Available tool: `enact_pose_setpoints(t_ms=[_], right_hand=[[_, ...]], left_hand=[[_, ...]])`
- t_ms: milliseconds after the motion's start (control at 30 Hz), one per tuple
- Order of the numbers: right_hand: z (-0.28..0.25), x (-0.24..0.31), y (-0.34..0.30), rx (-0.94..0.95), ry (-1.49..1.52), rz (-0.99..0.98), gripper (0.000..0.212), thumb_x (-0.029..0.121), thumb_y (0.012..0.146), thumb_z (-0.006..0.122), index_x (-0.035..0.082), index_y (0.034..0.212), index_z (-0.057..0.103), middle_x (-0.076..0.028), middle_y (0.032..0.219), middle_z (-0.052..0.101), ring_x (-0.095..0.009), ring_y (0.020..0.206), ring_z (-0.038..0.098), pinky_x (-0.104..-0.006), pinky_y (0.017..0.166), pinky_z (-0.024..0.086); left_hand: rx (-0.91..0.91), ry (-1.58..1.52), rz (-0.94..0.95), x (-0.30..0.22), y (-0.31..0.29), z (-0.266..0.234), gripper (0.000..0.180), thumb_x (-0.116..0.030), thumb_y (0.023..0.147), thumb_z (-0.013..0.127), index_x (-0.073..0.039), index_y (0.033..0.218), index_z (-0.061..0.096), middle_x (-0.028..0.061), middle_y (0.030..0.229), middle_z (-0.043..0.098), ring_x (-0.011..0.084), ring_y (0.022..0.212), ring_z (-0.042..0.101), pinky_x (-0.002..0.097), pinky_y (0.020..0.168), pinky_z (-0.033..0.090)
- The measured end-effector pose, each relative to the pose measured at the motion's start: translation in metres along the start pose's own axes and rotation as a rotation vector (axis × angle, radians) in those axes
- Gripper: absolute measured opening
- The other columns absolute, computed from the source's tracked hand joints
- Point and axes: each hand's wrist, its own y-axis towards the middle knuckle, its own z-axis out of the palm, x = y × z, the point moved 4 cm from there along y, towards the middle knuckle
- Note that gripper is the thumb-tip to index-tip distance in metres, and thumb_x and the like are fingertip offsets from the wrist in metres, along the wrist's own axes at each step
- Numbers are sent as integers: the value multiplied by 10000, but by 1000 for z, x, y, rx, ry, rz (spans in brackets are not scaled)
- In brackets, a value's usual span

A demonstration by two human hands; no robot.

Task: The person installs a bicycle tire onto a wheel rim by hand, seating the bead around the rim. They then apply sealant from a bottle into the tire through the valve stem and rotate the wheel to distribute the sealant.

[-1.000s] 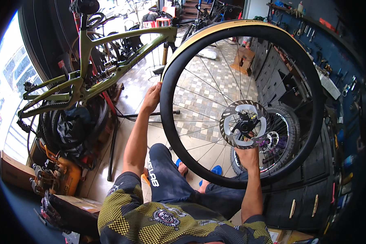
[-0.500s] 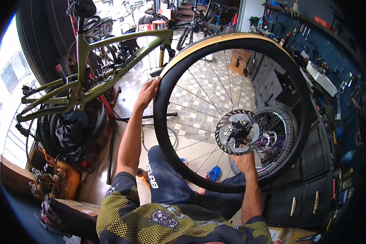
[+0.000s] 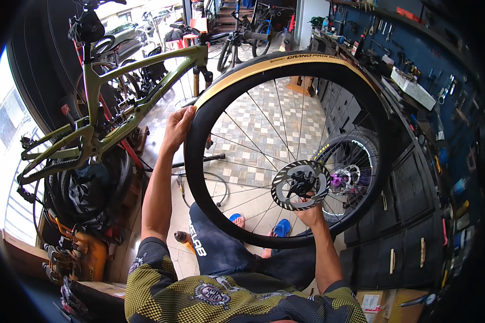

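Note:
A bicycle wheel with a deep black rim is held up in front of me, tilted. Along the top of the rim lies a tyre with a tan sidewall; lower down I cannot make the tyre out. My left hand is closed on the wheel's left edge, where the tan strip ends. My right hand is at the hub, its fingers closed and partly hidden behind the silver and black disc rotor. Thin dark spokes run from hub to rim.
A green bicycle frame hangs on a stand at left. Another wheel with a knobbly tyre leans against black drawers at right. Tools hang on a blue wall. A small bottle stands near my left leg.
In the picture, the wheel and both hands have shifted left, as has the background. More of the tyre's tan sidewall shows now. Both hands keep their hold.

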Motion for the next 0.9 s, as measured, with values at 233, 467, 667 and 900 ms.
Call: enact_pose_setpoints(t_ms=[233, 467, 667, 900], right_hand=[[13, -44, -4, 39, 27, 99, 378, 147, 829, 816, 8, 1159, 695, -134, 965, 722, -235, 769, 694, -356, 668, 566], [13, -46, 8, 58, -207, -193, 290, 149, 860, 772, 15, 1107, 700, -139, 889, 721, -307, 833, 716, -425, 761, 576], [24, -81, 4, 59, -234, -233, 217, 168, 871, 779, 36, 1024, 700, -68, 800, 713, -220, 727, 691, -372, 697, 554], [23, -62, 45, 206, 191, 35, 302, 233, 864, 817, 37, 1067, 710, -86, 944, 763, -241, 848, 727, -383, 762, 568]], left_hand=[[165, 403, 161, -70, 30, 17, 494, -471, 1082, 586, 12, 1064, 689, -19, 787, 605, 59, 736, 517, 260, 642, 429], [155, 72, 56, -75, 33, 33, 475, -465, 1078, 602, -9, 1011, 718, -73, 739, 589, -3, 665, 475, 226, 578, 385], [196, 505, 176, -104, 37, 44, 566, -520, 1068, 586, 33, 1036, 702, -22, 768, 613, 63, 749, 539, 259, 668, 445], [156, 516, 217, -137, 33, 56, 608, -532, 1085, 531, 23, 884, 678, 18, 632, 552, 93, 633, 496, 343, 570, 419]])
